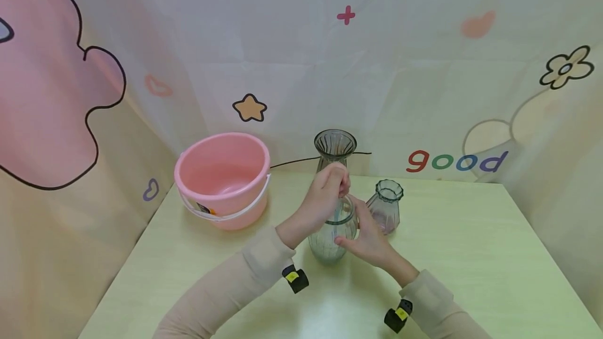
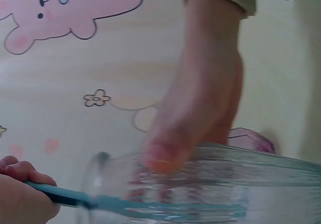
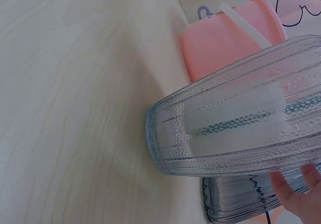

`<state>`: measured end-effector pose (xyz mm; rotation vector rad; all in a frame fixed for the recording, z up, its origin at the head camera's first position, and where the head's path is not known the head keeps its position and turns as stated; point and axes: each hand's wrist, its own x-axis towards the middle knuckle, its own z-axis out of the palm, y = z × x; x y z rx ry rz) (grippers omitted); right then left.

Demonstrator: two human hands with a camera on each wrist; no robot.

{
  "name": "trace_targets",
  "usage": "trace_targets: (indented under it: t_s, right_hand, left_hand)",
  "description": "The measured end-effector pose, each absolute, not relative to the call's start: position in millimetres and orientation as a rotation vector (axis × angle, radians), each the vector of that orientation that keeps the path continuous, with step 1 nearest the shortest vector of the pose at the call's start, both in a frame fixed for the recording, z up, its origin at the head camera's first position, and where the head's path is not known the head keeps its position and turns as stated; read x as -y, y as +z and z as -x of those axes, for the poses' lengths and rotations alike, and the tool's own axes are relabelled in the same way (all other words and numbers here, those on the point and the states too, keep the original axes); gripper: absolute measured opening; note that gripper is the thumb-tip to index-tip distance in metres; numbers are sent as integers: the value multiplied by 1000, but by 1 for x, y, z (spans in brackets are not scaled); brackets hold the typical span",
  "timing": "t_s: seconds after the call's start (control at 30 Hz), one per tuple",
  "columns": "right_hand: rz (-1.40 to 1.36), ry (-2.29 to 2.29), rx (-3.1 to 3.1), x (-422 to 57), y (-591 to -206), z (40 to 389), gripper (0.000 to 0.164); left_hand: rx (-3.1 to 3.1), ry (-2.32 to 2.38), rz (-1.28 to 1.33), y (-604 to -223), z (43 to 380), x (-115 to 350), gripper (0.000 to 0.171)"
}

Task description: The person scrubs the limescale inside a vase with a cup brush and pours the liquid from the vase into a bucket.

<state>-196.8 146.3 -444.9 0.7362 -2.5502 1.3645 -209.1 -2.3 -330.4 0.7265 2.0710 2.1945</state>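
A clear ribbed glass vase (image 1: 325, 250) is between both hands, tilted in the head view. My left hand (image 1: 325, 187) makes a fist above its mouth and grips a slim teal handle (image 2: 60, 195) that runs down inside the vase. Through the glass, a whitish mass (image 3: 241, 108) shows around the teal line, but its kind is blurred. My right hand (image 1: 372, 242) holds the vase round its upper part, thumb on the near side. In the right wrist view only the fingertips (image 3: 283, 186) of that hand show, beside the glass.
A grey glass vase (image 1: 335, 143) with a flared rim stands behind. To the right is a small purple-tinted vase (image 1: 386, 211). A pink bucket (image 1: 249, 213) with a white handle stands at the left. Printed cloth (image 1: 301, 67) hangs behind the pale table (image 1: 461, 245).
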Motion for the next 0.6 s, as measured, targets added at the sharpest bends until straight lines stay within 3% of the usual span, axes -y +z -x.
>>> trace_targets:
  t_s: [0.4, 0.6]
  right_hand:
    - [-700, 1416, 2536, -143, -445, 197, 90]
    - [-678, 1458, 2533, -143, -448, 197, 90]
  left_hand:
    - [-1913, 2389, -947, -269, 203, 10, 25]
    - [-1892, 2397, -914, -268, 201, 9, 25]
